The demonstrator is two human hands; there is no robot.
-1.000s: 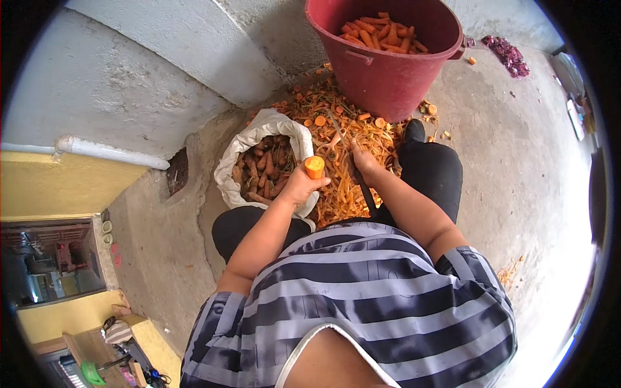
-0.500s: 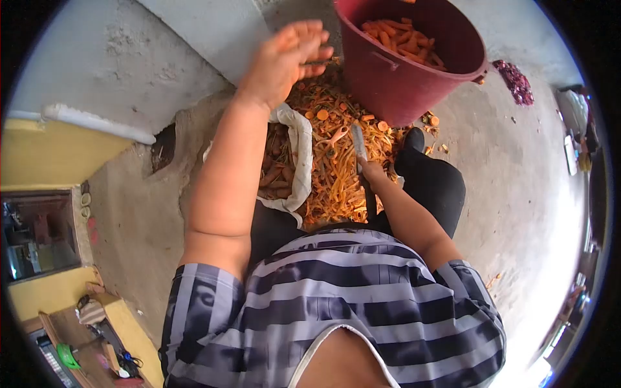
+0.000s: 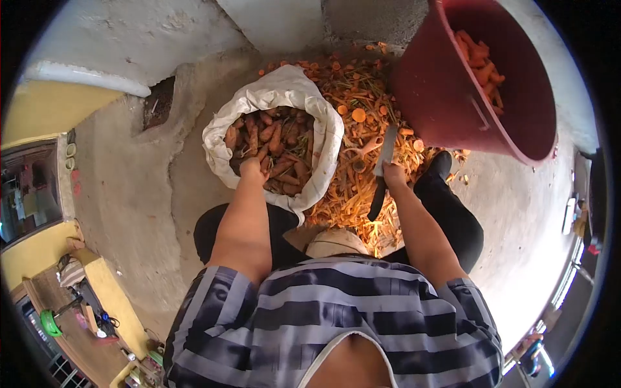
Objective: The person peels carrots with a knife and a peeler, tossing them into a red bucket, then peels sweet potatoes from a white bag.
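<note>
Fingers of the left hand (image 3: 252, 169) are pushed down into the white sack (image 3: 284, 87), in among the brown unpeeled carrots (image 3: 284, 139). They touch the roots, but I cannot tell whether they have closed on one, since the fingertips are lost between the carrots. The right hand (image 3: 392, 174) is clenched around a knife (image 3: 386, 150), gripping it where the blade meets the dark handle. The blade points up and away from the body, over the heap of peelings (image 3: 352, 194), and it cuts nothing at this moment. No carrot is in either hand that I can see.

As for progress, the red bucket (image 3: 446, 97) stands tilted in view on the far right and holds a layer of bright orange peeled carrots (image 3: 482, 61) at its bottom. That layer looks shallow against the bucket's depth. The peelings, with cut ends and round slices (image 3: 358, 115) among them, spread thick on the concrete floor (image 3: 517, 213) between sack and bucket, so a fair number of carrots seem done. The sack, however, is well filled with dirty roots right up near its rolled rim. My judgement is that the work is under way but far from finished, with more left in the sack than lies in the bucket.
</note>
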